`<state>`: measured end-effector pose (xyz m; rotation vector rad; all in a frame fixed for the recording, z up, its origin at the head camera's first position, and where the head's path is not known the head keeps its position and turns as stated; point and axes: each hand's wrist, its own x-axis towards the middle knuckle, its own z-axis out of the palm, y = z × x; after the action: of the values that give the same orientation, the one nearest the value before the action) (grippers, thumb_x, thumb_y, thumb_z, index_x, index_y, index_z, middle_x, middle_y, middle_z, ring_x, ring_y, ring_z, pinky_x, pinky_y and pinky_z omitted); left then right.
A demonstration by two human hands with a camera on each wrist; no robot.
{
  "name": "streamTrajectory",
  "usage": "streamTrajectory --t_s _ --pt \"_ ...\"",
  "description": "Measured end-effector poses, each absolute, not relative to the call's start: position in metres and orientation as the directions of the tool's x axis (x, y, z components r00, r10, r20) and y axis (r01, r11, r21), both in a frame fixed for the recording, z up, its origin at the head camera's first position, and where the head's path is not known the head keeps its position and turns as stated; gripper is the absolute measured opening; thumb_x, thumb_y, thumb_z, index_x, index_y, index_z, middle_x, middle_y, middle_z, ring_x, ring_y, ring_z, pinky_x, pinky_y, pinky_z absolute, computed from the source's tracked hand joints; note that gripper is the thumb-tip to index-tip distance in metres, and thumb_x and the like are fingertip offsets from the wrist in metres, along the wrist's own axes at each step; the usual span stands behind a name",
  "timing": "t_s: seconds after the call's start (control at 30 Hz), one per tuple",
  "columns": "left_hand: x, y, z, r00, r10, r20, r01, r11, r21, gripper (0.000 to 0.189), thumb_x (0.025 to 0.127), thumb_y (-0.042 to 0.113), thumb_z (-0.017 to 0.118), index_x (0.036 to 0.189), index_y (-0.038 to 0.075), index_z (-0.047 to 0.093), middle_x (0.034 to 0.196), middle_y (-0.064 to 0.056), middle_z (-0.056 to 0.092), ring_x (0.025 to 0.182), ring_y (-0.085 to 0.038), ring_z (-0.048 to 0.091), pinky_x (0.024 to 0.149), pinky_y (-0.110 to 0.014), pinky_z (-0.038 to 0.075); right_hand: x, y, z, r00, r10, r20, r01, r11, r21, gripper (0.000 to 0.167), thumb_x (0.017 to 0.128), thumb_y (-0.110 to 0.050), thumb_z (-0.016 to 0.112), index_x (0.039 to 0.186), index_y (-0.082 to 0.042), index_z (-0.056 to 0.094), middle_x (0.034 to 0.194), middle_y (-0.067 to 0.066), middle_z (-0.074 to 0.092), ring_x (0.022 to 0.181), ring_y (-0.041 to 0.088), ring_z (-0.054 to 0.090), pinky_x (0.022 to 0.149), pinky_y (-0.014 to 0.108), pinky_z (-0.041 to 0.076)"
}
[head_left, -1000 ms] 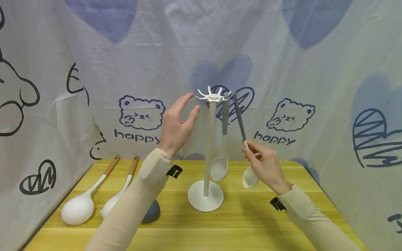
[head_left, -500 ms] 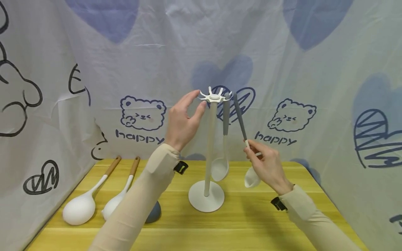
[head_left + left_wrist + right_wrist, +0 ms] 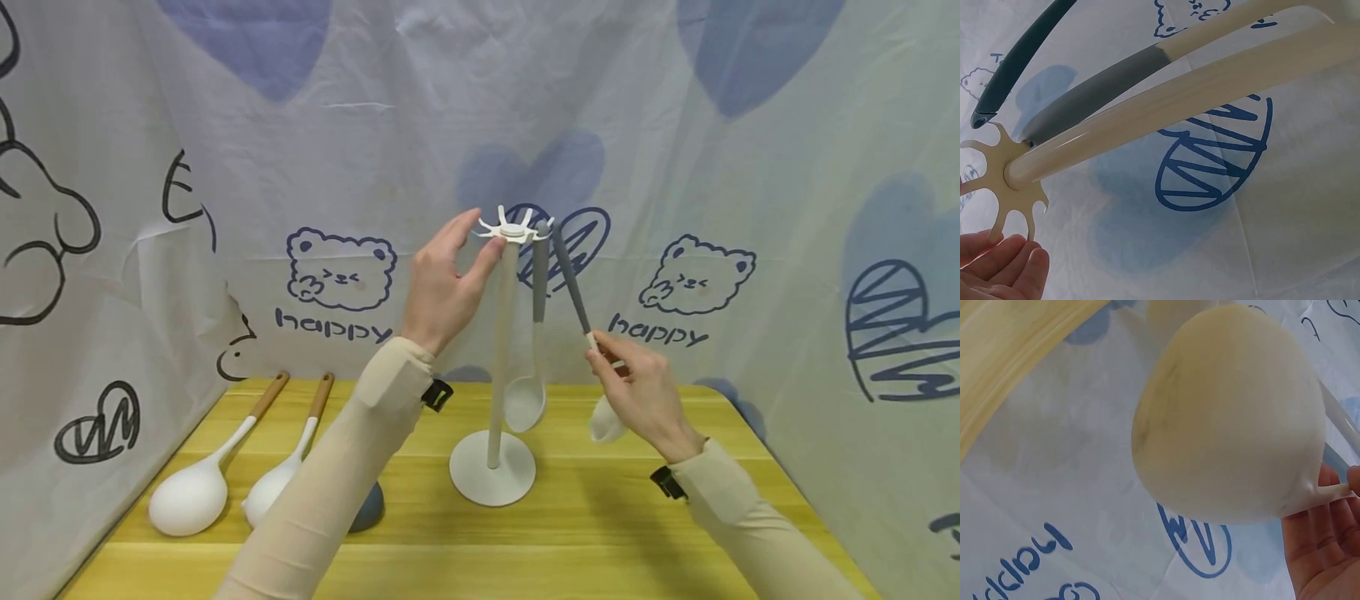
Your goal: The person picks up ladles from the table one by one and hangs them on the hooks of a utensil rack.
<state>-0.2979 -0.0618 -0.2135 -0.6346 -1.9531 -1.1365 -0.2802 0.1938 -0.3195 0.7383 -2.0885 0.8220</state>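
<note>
While your left grip [image 3: 447,287] held the hooks on the left of the white stand [image 3: 501,350], thumb and fingers set around them, your right grip [image 3: 643,392] pinched the neck of the grey-handled ladle [image 3: 576,292] to the stand's right, off the table [image 3: 540,550]. That ladle leaned with its handle end up, just beside the stand's right-hand hooks; whether it touched them, you could not tell.

The table's far edge ran behind the stand's round base, and its right edge lay well apart from that base. Patterned cloth [image 3: 427,100] rose behind the stand and on both sides of it. Between the stand and the right edge, boards stretched below your right grip. To the stand's left, your left sleeve [image 3: 330,492] crossed over the table.

The hanging ladle [image 3: 538,308] hung from the stand, right of its pole, bowl above the table. Your held ladle's bowl showed its rounded outside in the right wrist view, its inside hidden. Left of the stand, the outer white ladle [image 3: 187,500] and inner white ladle [image 3: 264,493] lay rounded backs up; nearer the stand lay a dark blue bowl [image 3: 367,510], partly behind your sleeve.
</note>
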Motion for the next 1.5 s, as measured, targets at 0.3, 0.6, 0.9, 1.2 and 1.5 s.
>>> streamTrajectory --t_s 0.3,0.6,0.9,1.2,1.5 --pt "-0.2984 -0.0604 -0.2128 -0.588 0.043 0.808 0.725 0.472 0.502 0.05 0.098 0.03 0.061 0.139 0.002 0.052 0.144 -0.014 0.053 0.117 -0.032 0.061 0.102 -0.036 0.049 -0.2801 0.1977 -0.3134 -0.536 -0.225 0.813 -0.7 0.658 -0.279 0.025 0.088 -0.003 0.07 0.113 0.001 0.07 0.083 0.007 0.07 0.07 0.014 0.063 0.056 0.019 0.056" --pt "-0.2989 -0.0594 -0.2109 -0.596 0.039 0.802 0.718 0.474 0.51 0.048 0.101 0.03 0.056 0.139 0.002 0.053 0.145 -0.013 0.052 0.118 -0.03 0.061 0.1 -0.037 0.052 -0.2799 0.201 -0.3127 -0.544 -0.209 0.812 -0.691 0.661 -0.293 0.026 0.088 -0.003 0.071 0.114 0.001 0.07 0.085 0.008 0.071 0.071 0.014 0.063 0.058 0.009 0.051" --pt "-0.2994 -0.0595 -0.2085 -0.606 0.053 0.794 0.728 0.441 0.525 0.048 0.102 0.029 0.054 0.139 0.0 0.051 0.145 -0.016 0.05 0.123 -0.033 0.058 0.103 -0.036 0.05 -0.2795 0.2024 -0.3126 -0.559 -0.212 0.801 -0.67 0.685 -0.287 0.024 0.089 -0.005 0.07 0.113 -0.001 0.071 0.085 0.008 0.07 0.072 0.014 0.063 0.056 0.024 0.057" --pt "-0.2969 -0.0596 -0.2065 -0.639 0.047 0.768 0.714 0.407 0.569 0.05 0.102 0.029 0.054 0.142 0.0 0.048 0.144 -0.018 0.051 0.128 -0.028 0.055 0.106 -0.032 0.047 -0.2792 0.2015 -0.3128 -0.55 -0.221 0.805 -0.668 0.696 -0.266 0.026 0.089 -0.006 0.071 0.114 -0.002 0.071 0.084 0.007 0.071 0.07 0.013 0.062 0.055 0.024 0.056" --pt "-0.2957 -0.0592 -0.2064 -0.676 0.04 0.736 0.699 0.35 0.623 0.052 0.101 0.03 0.056 0.143 0.001 0.046 0.143 -0.019 0.052 0.128 -0.029 0.056 0.106 -0.032 0.048 -0.2757 0.2005 -0.3134 -0.551 -0.232 0.801 -0.671 0.694 -0.261 0.026 0.089 -0.005 0.07 0.115 -0.001 0.071 0.085 0.008 0.071 0.07 0.013 0.063 0.054 0.024 0.056"
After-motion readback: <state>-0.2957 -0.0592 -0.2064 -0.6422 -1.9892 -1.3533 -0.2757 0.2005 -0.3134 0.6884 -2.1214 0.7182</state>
